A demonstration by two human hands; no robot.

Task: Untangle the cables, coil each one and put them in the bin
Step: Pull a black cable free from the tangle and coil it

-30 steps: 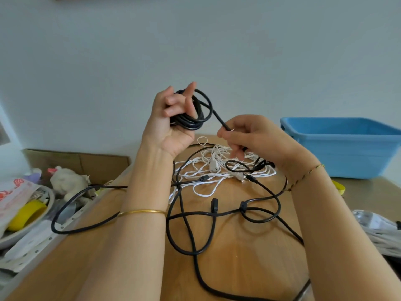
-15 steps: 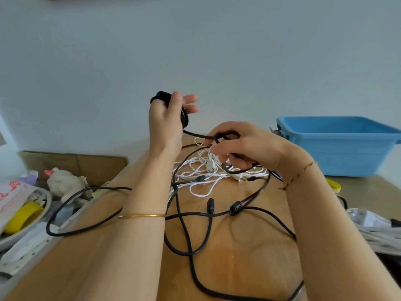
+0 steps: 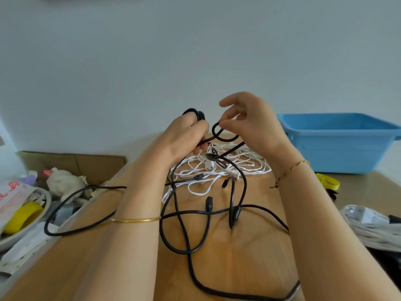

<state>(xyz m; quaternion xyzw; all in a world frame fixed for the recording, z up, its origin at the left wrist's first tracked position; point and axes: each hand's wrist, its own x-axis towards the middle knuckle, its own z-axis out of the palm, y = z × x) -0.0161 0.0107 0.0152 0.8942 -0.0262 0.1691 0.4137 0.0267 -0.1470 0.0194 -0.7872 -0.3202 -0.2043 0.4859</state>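
Observation:
My left hand (image 3: 184,135) grips a small coil of black cable (image 3: 196,114) above the wooden table (image 3: 249,246). Just to its right, my right hand (image 3: 253,124) pinches a loop of the same black cable (image 3: 221,135) between thumb and fingers. Loose black cable (image 3: 186,231) trails down and sprawls in loops across the table, with small plugs along it. Behind it lies a tangled white cable (image 3: 217,170). The blue bin (image 3: 338,142) stands at the back right, with its inside hidden from me.
A cardboard box (image 3: 71,161) and a bowl of clutter with a yellow tape roll (image 3: 21,216) sit off the table's left edge. A bundle of white cable in clear wrap (image 3: 373,227) lies at the right. A yellow band (image 3: 327,181) lies before the bin.
My left hand has dropped lower with the coil. My right hand has risen and drawn a fresh loop of black cable up toward the coil.

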